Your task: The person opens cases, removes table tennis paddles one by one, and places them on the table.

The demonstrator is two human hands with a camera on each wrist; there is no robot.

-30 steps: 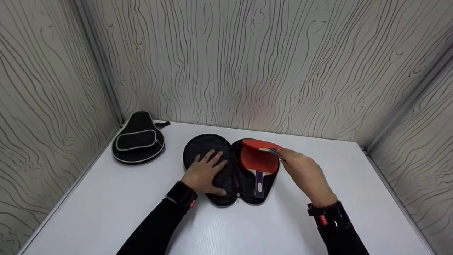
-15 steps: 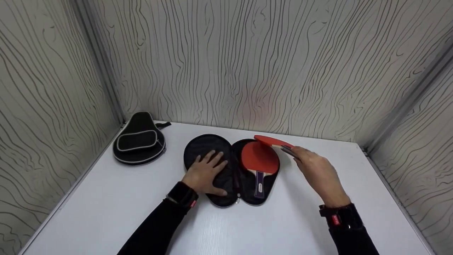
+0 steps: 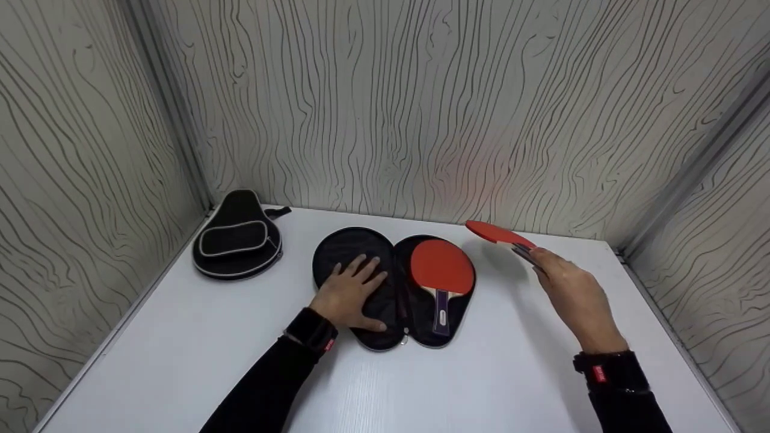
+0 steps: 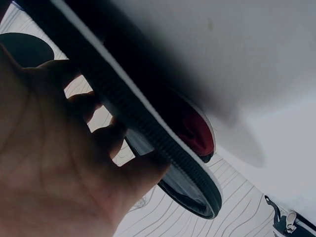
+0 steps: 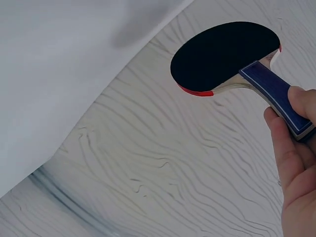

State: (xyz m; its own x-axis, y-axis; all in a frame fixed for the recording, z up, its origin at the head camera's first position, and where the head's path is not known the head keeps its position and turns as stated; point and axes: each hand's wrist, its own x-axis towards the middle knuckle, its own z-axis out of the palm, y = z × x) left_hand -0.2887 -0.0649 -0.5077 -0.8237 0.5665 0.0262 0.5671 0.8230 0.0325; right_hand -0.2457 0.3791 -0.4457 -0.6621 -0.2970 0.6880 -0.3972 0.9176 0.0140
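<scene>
My right hand [image 3: 568,288] grips a table tennis paddle [image 3: 496,232] by its dark blue handle, holding it above the table to the right of the case. In the right wrist view the black face of that paddle [image 5: 222,57] shows, with thumb and fingers around the handle. A second table tennis paddle [image 3: 442,267], red side up, lies in the right half of an unfolded black paddle case [image 3: 415,313]. With fingers spread, my left hand [image 3: 349,297] rests on the case's left half [image 3: 349,243]; the left wrist view shows its palm side close to the case edge [image 4: 133,103].
Another black paddle case [image 3: 236,237], with light piping and a front pocket, lies at the back left of the white table [image 3: 385,391]. Patterned panels [image 3: 385,108] wall in the back and both sides.
My right hand has carried its paddle rightward, away from over the case, uncovering the red paddle lying there. The left hand has stayed in place on the case.
</scene>
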